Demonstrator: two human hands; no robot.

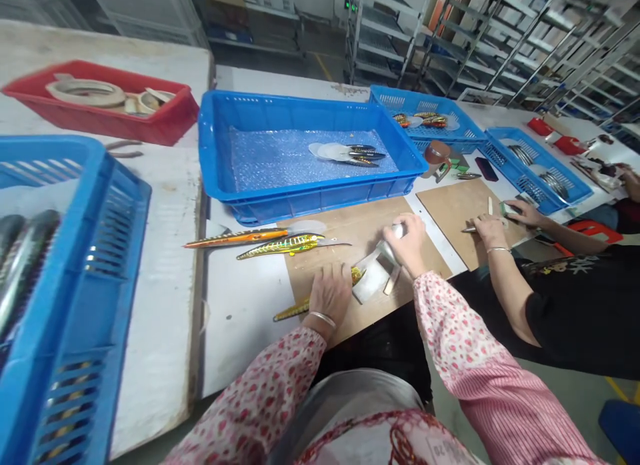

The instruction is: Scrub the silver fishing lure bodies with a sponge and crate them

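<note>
My left hand [331, 293] presses a yellow-gold fishing lure [293, 310] down on a brown board [350, 222]. The hand covers the middle of the lure, and one end pokes out on each side. My right hand [409, 244] is closed round a silver-grey tool [384, 260] with a flat plate, beside the lure's right end; its exact kind is unclear. A small pale stick [393, 280] lies by the plate. Farther back on the board's left side rest a gold striped lure [280, 246] and an orange lure [240, 238].
A blue tray [310, 202] with several dark lures stands behind the board. At left are a blue crate [120, 212] and a red bin [150, 126] of tape rolls. A co-worker's hands [493, 232] work on another board [445, 208] at right.
</note>
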